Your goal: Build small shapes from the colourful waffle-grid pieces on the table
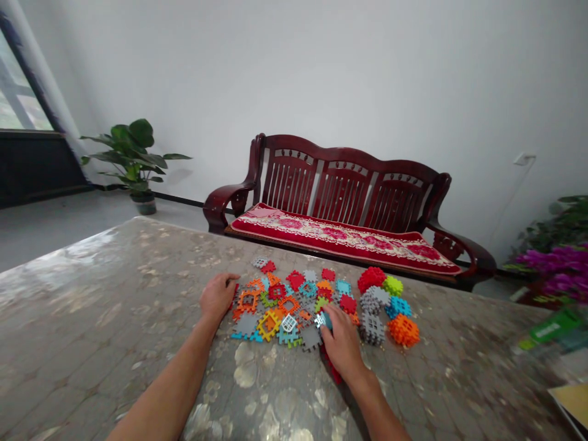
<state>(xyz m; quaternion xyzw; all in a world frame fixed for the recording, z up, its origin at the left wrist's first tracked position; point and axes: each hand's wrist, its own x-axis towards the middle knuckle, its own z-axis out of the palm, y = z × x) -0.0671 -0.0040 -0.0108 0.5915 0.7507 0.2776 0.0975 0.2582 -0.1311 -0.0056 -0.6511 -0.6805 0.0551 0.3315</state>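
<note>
Flat notched plastic pieces in several colours lie spread on the table (151,294), among them a yellow frame (268,324), a grey square (311,337) and an orange frame (248,301). My left hand (219,297) rests at the left edge of the spread, its fingers over a red piece (234,295); whether it grips that piece is unclear. My right hand (339,335) is closed on a small blue and white piece (323,320) at the front right of the spread. Under my right hand, a red piece (331,366) shows partly.
Right of the spread stand sorted stacks: red (371,278), lime (393,285), grey (372,327), blue (397,307) and orange (403,331). A wooden bench (349,190) is behind the table. Purple flowers (558,269) and a green-labelled item (551,327) are at the right.
</note>
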